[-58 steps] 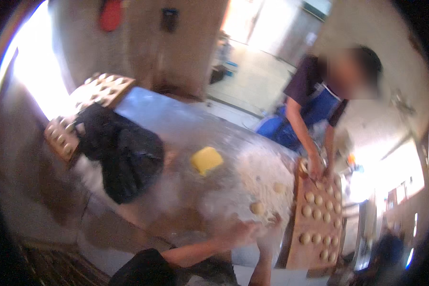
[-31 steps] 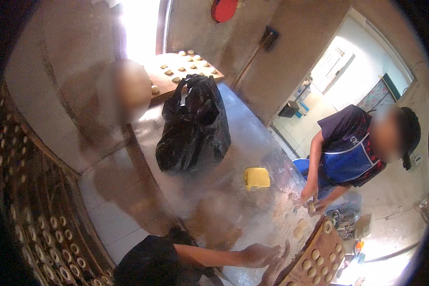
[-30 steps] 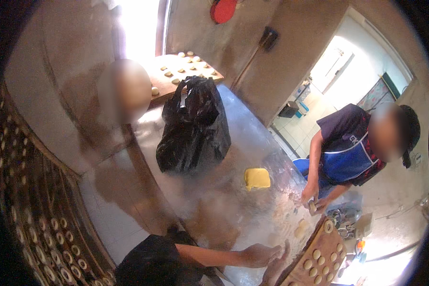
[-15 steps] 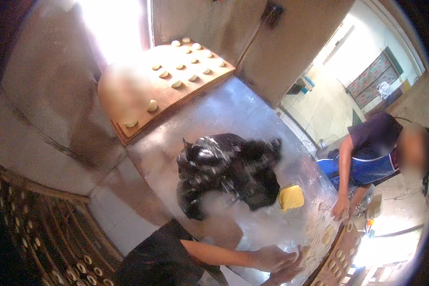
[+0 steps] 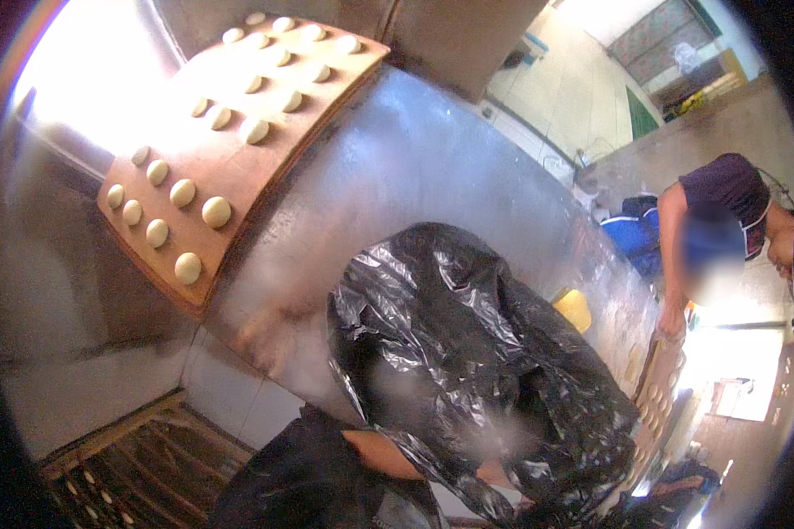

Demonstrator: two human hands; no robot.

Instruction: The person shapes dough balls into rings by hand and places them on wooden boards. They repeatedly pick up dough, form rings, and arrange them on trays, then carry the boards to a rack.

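A crumpled black plastic bag (image 5: 476, 353) spreads over the near part of the metal table (image 5: 397, 150), its glossy folds reaching to the lower edge of the view. My left forearm (image 5: 384, 454) comes out of a dark sleeve and passes beneath the plastic. The bag covers my left hand, so its fingers and any grip are hidden. A small patch of skin shows between the folds; whose arm it belongs to I cannot tell. No part of my right hand can be made out. Just beyond the bag's right side lies a smooth yellow slab (image 5: 573, 310), partly covered by it.
A wooden board (image 5: 238, 163) with several pale dough rounds stands at the far left. Another person's hand (image 5: 670, 322) is at the table's right edge, by a second board (image 5: 657, 397) of rounds. A slatted rack (image 5: 150, 463) stands at lower left.
The black bag has come nearer and spread toward me, now covering my hands, which were bare before. The view has shifted, and the left board appears larger. The other person's arm has straightened downward.
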